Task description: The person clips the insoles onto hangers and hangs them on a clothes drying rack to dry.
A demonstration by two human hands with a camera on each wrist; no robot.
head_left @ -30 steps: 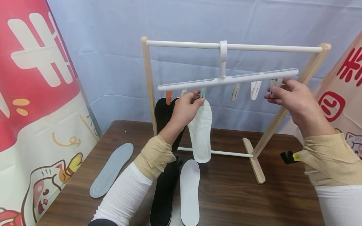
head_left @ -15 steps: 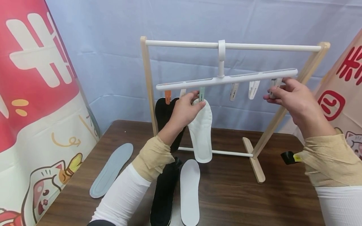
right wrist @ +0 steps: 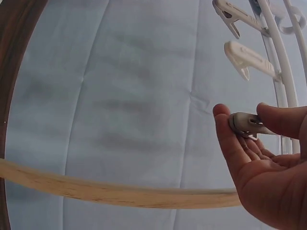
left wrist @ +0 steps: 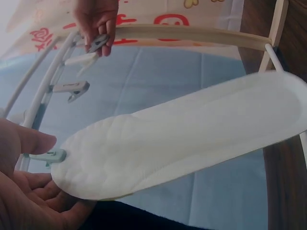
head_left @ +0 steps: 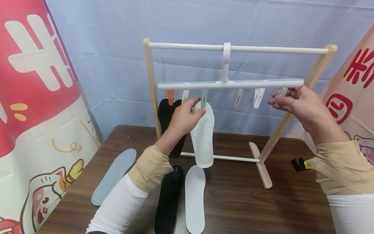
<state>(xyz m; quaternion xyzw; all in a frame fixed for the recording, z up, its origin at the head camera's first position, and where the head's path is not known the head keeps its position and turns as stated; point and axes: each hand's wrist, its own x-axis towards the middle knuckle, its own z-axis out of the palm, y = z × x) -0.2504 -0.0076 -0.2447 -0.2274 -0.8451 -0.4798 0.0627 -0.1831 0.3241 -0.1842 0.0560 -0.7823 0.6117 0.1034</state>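
Note:
My left hand [head_left: 185, 118] is beside a pale green clip [head_left: 204, 98] that grips the top of a white insole [head_left: 202, 139]. In the left wrist view its thumb stands apart from the clip, and its fingers lie behind the insole's edge. My right hand [head_left: 306, 109] pinches a grey clip [right wrist: 245, 123] near the right end of the white hanger [head_left: 245, 84]. Nothing hangs from that clip. At the hanger's left, an orange clip [head_left: 170, 97] and a white clip [head_left: 185, 95] hold black insoles [head_left: 165, 114], partly hidden by my left hand.
The hanger hooks over the rail [head_left: 277, 49] of a wooden stand [head_left: 280, 136]. Two more clips hang bare right of its middle. A grey-blue insole [head_left: 114, 175], a black insole [head_left: 169, 201] and a white insole [head_left: 195, 201] lie on the brown table [head_left: 233, 201].
The hanger has swung from tilted, left end low, to nearly level. My left hand has shifted left and down, its thumb coming away from the green clip. My right hand has lowered with the grey clip.

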